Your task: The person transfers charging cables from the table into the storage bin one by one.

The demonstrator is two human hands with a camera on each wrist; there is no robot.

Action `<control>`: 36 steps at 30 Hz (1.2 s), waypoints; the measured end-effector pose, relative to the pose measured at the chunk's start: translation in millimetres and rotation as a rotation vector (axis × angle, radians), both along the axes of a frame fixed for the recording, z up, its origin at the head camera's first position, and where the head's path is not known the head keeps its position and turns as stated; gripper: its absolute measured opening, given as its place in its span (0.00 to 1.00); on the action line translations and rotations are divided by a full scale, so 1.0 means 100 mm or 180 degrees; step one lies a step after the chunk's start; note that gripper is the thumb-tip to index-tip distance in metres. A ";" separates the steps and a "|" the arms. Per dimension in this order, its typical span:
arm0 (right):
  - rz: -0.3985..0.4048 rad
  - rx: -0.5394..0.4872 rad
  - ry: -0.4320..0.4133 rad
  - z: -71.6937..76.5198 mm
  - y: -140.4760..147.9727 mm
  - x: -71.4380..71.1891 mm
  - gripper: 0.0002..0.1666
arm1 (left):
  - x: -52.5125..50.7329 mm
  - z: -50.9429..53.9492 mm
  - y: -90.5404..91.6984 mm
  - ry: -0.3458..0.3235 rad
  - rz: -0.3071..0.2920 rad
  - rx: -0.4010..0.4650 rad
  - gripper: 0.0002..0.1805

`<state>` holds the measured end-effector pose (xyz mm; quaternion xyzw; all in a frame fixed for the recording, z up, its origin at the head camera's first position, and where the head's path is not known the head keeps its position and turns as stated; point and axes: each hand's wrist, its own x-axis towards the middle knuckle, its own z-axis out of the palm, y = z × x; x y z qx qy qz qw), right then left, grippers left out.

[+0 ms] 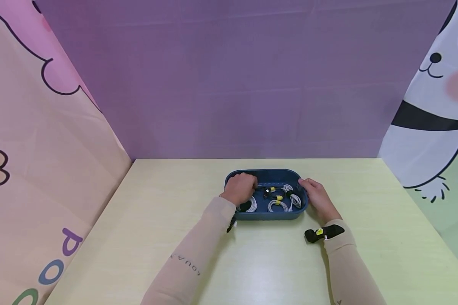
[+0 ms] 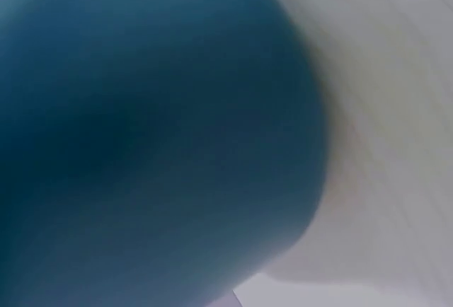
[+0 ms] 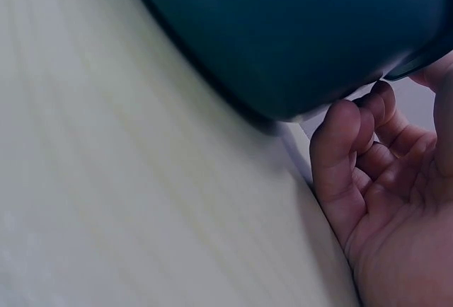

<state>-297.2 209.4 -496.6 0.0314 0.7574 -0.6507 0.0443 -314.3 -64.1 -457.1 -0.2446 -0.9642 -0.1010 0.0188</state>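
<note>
A dark blue oblong storage bin stands on the table with several coiled cables inside. My left hand reaches over its left end, knuckles up; its fingertips are hidden, so whether they hold a cable cannot be told. Under that hand lies a coiled white cable with a black part. My right hand grips the bin's right end, thumb at the rim and curled fingers against the outer wall. Near the middle are a black cable with yellow bands and a white coil. Only the bin's wall fills the left wrist view.
The pale wooden table runs back to a purple cloth wall. Printed cloths rise along the left and right sides. A black wrist camera is strapped to the right sleeve.
</note>
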 end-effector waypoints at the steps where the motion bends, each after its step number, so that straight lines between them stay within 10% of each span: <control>1: 0.0013 0.0003 -0.0006 0.00 0.00 0.00 0.20 | 0.00 0.00 -0.01 0.0015 0.0001 0.0053 0.10; 18: 0.0006 -0.0040 -0.0020 -0.05 0.00 -0.03 0.20 | 0.15 0.08 -0.43 0.0215 0.0404 0.2168 0.07; 36: -0.0065 0.0051 -0.0026 -0.04 0.06 0.00 0.18 | 0.26 -0.19 -0.64 0.0283 0.1021 0.2208 0.10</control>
